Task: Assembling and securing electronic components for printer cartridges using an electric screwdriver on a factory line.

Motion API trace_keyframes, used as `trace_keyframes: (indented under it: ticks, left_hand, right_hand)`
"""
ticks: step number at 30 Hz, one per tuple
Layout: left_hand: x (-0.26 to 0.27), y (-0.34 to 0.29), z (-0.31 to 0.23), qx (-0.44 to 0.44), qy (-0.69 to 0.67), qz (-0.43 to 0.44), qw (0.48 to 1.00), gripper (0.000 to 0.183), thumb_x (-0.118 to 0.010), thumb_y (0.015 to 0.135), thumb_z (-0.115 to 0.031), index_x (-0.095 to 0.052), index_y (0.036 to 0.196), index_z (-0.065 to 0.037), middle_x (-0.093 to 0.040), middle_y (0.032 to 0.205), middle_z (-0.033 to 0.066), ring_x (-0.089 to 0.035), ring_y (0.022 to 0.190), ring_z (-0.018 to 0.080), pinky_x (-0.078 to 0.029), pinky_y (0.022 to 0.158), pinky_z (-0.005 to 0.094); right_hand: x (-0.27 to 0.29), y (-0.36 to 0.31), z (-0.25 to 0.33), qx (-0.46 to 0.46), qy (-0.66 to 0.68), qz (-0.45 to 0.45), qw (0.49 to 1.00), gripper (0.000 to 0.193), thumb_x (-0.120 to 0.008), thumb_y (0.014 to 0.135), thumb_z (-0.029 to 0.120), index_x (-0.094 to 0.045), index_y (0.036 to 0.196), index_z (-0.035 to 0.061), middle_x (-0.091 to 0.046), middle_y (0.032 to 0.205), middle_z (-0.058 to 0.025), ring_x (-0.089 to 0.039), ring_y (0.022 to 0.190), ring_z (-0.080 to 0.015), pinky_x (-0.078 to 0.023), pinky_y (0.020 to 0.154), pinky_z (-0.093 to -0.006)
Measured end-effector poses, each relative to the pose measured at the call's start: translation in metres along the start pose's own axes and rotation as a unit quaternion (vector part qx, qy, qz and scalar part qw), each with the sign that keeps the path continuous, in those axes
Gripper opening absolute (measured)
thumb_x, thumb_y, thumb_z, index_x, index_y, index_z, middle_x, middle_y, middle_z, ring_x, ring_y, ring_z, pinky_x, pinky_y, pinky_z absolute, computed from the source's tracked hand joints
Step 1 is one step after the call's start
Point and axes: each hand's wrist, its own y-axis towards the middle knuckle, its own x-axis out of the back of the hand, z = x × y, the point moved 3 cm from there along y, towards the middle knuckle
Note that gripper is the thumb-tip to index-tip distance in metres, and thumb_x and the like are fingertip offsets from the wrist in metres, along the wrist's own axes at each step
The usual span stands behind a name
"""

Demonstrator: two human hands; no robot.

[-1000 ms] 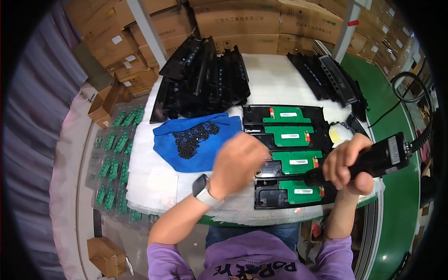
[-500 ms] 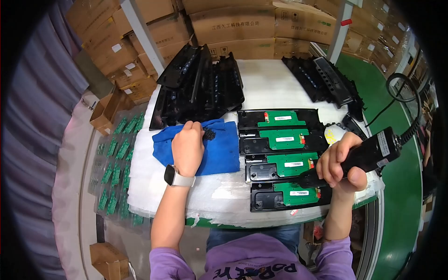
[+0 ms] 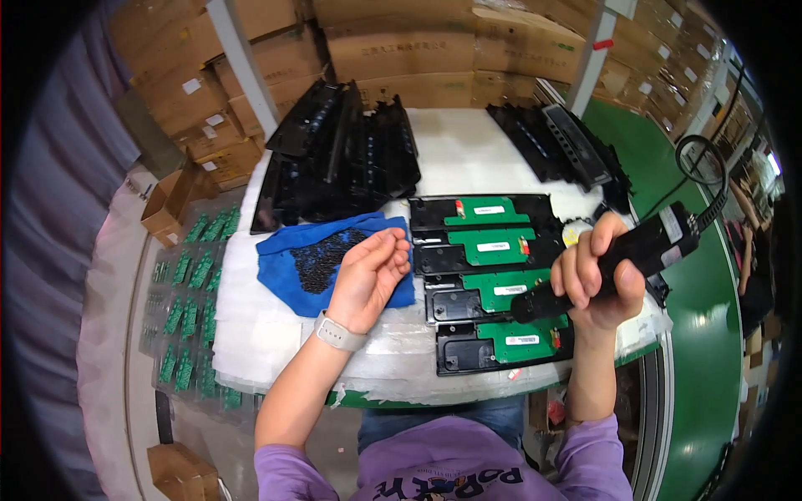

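Observation:
My right hand (image 3: 595,280) grips a black electric screwdriver (image 3: 643,255) with a cord at its back end. The tool's front end (image 3: 535,305) points left, over the lower panels. My left hand (image 3: 372,280) is closed with its fingers curled together and palm turned up; whatever is in it is too small to make out. Under and beside that hand lies a blue cloth (image 3: 280,265) bearing a heap of tiny black screws (image 3: 316,263). Right of the cloth, several black plastic panels (image 3: 459,355) lie in a column, each with a green circuit board (image 3: 522,342).
Black plastic housings (image 3: 334,167) are piled at the back left, and more housings (image 3: 551,146) at the back right. Clear trays of green boards (image 3: 188,309) stand left of the white-covered table (image 3: 451,138). Cardboard boxes (image 3: 409,46) line the back. The screwdriver's cord (image 3: 718,179) loops on the right.
My left hand has left the screw heap, moving right and turning its palm up. More of the heap now shows. The right hand still holds the screwdriver; the whole view has shifted slightly.

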Motion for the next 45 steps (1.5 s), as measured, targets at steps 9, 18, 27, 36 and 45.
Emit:
trace_keyframes:
  ticks: [9, 18, 27, 36, 45]
  left_hand:
    - [-0.041, -0.028, 0.036, 0.142, 0.152, 0.118, 0.971, 0.014, -0.056, 0.091, -0.016, -0.055, 0.093, -0.002, -0.055, 0.081, 0.0019, -0.047, 0.065, 0.0066, -0.041, 0.062, 0.0193]
    - [-0.042, -0.034, 0.044, 0.188, 0.183, 0.098, 0.96, 0.017, -0.052, 0.093, -0.019, -0.056, 0.093, -0.002, -0.057, 0.081, 0.0015, -0.045, 0.065, 0.0051, -0.039, 0.059, 0.0178]
    - [-0.045, -0.037, 0.048, 0.163, 0.248, 0.105, 0.949, 0.016, -0.053, 0.093, -0.017, -0.056, 0.093, -0.001, -0.057, 0.08, 0.0021, -0.045, 0.062, 0.0043, -0.036, 0.055, 0.0173]
    - [-0.044, -0.035, 0.047, 0.124, 0.262, 0.084, 0.953, 0.015, -0.057, 0.09, -0.014, -0.057, 0.095, 0.0, -0.057, 0.078, 0.0019, -0.046, 0.061, 0.0046, -0.036, 0.055, 0.0177]
    - [-0.045, -0.038, 0.045, 0.146, 0.318, 0.097, 0.932, 0.013, -0.058, 0.089, -0.01, -0.06, 0.094, 0.002, -0.061, 0.081, 0.0059, -0.049, 0.061, 0.0054, -0.039, 0.055, 0.0175]
  right_hand:
    - [-0.005, 0.009, 0.008, 0.098, 0.053, 0.013, 0.994, 0.037, -0.052, 0.088, 0.037, -0.045, 0.1, 0.0028, -0.046, 0.061, -0.0019, -0.045, 0.046, -0.013, -0.044, 0.058, -0.034]
    - [-0.004, 0.004, 0.001, 0.101, 0.046, -0.016, 0.994, 0.037, -0.051, 0.088, 0.038, -0.046, 0.101, 0.0032, -0.046, 0.062, -0.0018, -0.045, 0.047, -0.0131, -0.044, 0.058, -0.0338]
    - [-0.009, 0.001, -0.005, 0.091, -0.002, -0.016, 0.996, 0.035, -0.055, 0.085, 0.034, -0.044, 0.099, 0.0042, -0.047, 0.061, -0.0021, -0.045, 0.046, -0.0132, -0.044, 0.056, -0.0323]
    - [-0.008, 0.0, -0.004, 0.102, 0.002, -0.019, 0.995, 0.036, -0.052, 0.086, 0.036, -0.044, 0.101, 0.0042, -0.046, 0.062, -0.0019, -0.045, 0.047, -0.0128, -0.043, 0.057, -0.0319]
    - [-0.004, 0.002, -0.007, 0.07, 0.029, -0.029, 0.997, 0.035, -0.049, 0.087, 0.035, -0.046, 0.102, 0.0027, -0.047, 0.062, -0.002, -0.044, 0.044, -0.0124, -0.043, 0.055, -0.0324]
